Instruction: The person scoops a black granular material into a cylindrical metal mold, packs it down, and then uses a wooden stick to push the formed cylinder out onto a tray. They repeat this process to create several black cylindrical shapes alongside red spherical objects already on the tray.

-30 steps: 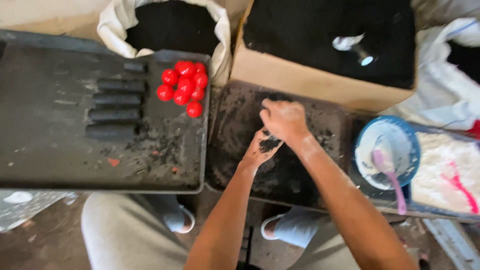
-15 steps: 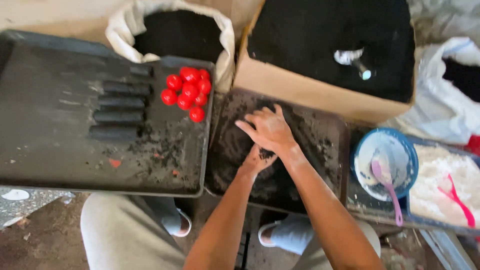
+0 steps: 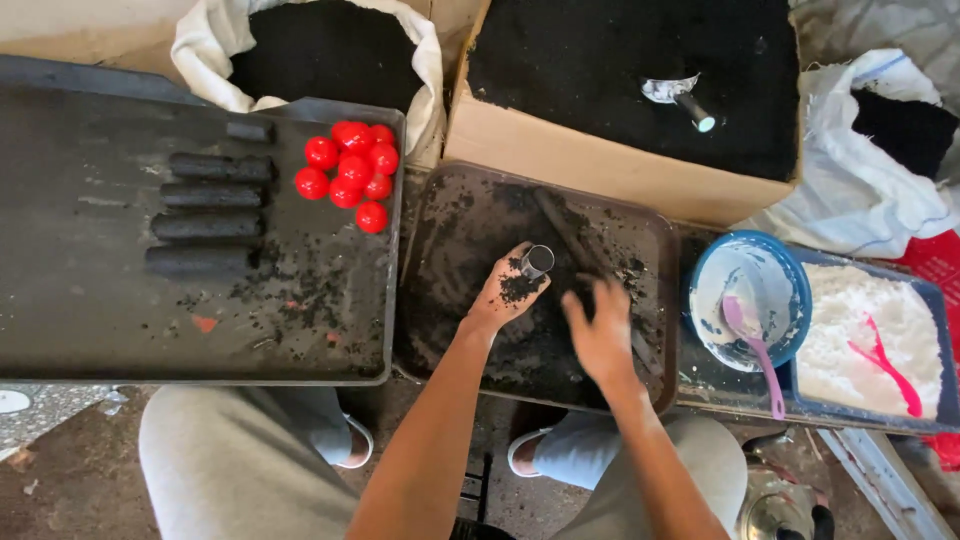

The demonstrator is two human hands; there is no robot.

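My left hand (image 3: pixel 507 294) is palm up over a dark tray (image 3: pixel 446 200) of black powder. It holds a small metal tube (image 3: pixel 537 261) upright, with black powder in the palm. My right hand (image 3: pixel 601 331), blurred and dusted black, hovers just right of it over the same tray with fingers spread and nothing in it. A dark stick (image 3: pixel 566 233) lies slanted in the tray behind the hands.
A big dark tray (image 3: pixel 90 310) on the left carries several black rolled sticks (image 3: pixel 205 195) and red caps (image 3: pixel 352 172). Behind are a sack (image 3: pixel 320 50) and a cardboard box (image 3: pixel 620 165) of black powder with a scoop (image 3: pixel 680 98). Right: a blue bowl (image 3: pixel 745 300), white powder (image 3: pixel 865 335).
My right hand has lifted off the left hand and drawn back to the right. The left palm now shows, with the metal tube in it.
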